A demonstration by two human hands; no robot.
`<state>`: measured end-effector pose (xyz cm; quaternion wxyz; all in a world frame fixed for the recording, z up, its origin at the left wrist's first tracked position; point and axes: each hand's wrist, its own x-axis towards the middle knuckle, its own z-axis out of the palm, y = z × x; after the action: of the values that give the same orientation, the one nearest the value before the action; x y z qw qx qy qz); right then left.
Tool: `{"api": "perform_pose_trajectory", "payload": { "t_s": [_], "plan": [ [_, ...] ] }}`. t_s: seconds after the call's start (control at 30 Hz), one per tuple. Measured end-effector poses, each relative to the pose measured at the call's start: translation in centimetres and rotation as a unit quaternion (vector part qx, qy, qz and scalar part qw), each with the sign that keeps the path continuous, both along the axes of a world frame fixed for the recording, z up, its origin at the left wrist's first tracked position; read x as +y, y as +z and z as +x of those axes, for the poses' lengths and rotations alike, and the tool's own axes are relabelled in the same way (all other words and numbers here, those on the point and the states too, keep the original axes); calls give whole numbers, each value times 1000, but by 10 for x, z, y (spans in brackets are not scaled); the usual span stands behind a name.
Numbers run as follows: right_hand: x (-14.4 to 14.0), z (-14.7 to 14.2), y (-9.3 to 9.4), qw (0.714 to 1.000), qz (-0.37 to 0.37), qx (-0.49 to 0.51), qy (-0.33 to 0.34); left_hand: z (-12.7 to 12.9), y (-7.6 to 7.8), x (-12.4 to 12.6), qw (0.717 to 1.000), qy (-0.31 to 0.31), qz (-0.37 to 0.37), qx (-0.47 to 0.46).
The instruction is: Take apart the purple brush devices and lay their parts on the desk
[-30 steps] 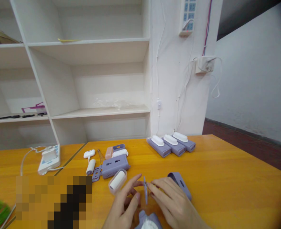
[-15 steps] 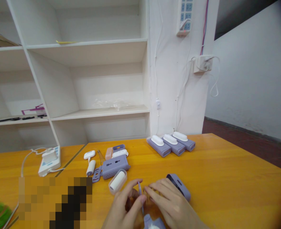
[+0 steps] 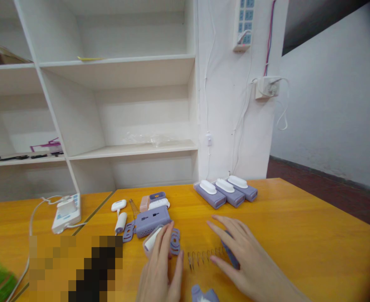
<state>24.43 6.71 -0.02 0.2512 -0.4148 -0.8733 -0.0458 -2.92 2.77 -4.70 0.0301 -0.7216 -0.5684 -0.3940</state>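
Note:
My left hand (image 3: 160,270) is open, fingers stretched forward and thumb apart, beside a purple slotted plate (image 3: 175,242). A white cylinder in a clear case (image 3: 152,241) lies partly hidden behind its fingers. My right hand (image 3: 243,253) is spread open above a purple housing piece (image 3: 230,250), which it mostly covers. Between both hands a metal coil spring (image 3: 204,256) lies lengthwise on the table, its right end near my right thumb and fingers. Close to the bottom edge, another purple part (image 3: 204,294) with something white on it is cut off by the frame.
Further back lie a purple casing (image 3: 152,221), a brush head (image 3: 159,203), a second spring (image 3: 134,206) and a white part with a cylinder (image 3: 121,221). Several purple units with white tops, one at the left (image 3: 210,194), stand by the wall. A power strip (image 3: 67,214) sits left.
My left hand has let go of the purple slotted plate, which now lies by the clear case. My hands have moved apart and opened, uncovering the spring between them.

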Motion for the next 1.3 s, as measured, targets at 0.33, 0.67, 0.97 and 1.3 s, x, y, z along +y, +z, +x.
{"api": "perform_pose_trajectory", "payload": {
  "t_s": [0.33,0.67,0.97,1.3],
  "plan": [
    [11,9,-14,953,-289,85,-35,7,21,-8,982,-113,-130,82],
    [8,-9,-17,967,-251,40,-9,11,35,-12,970,-117,-212,12],
    [12,-1,-27,998,34,-38,36,7,28,-11,914,-81,-326,-226],
    [3,-9,-22,995,84,-22,43,-1,34,-9,891,-137,-335,-272]
  ]
}}
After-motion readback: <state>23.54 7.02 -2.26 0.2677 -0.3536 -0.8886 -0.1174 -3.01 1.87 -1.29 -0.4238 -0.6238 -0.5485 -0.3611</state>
